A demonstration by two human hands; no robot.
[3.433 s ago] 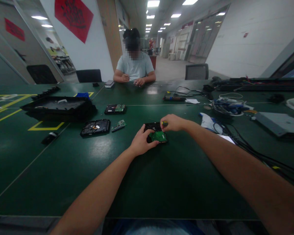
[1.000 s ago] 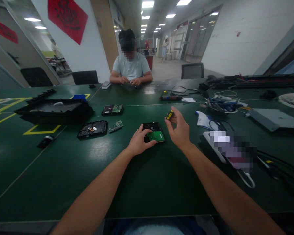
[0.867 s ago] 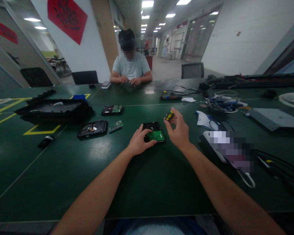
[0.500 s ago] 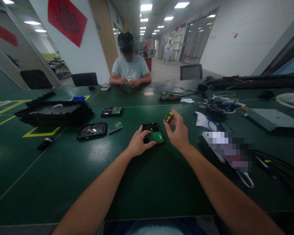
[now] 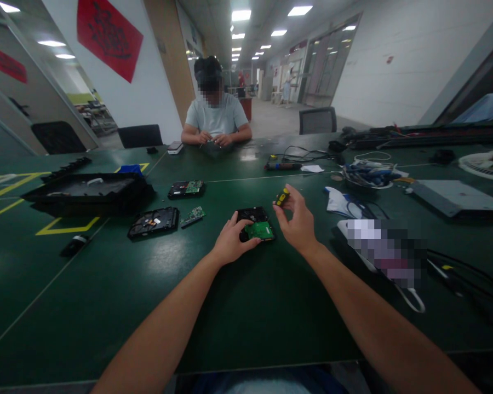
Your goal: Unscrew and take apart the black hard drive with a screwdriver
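A hard drive with a green circuit board lies on the table in front of me, its board side up. My left hand grips it from the left, thumb along the near edge and fingers over the far side. Just right of the drive, my right hand is raised and pinches a small screwdriver by its yellow and black handle. The screwdriver is apart from the drive, and its tip cannot be made out. To the left lie a loose circuit board, a black drive body and another hard drive.
A black plastic tray stands at the left. At the right are a phone with a white cable, a cable bundle and a grey metal box. Across the table sits a person handling something small.
My right hand has lifted from the drive and moved back to the right, bringing the screwdriver up. My left hand stays on the drive. The phone at the right has come into view.
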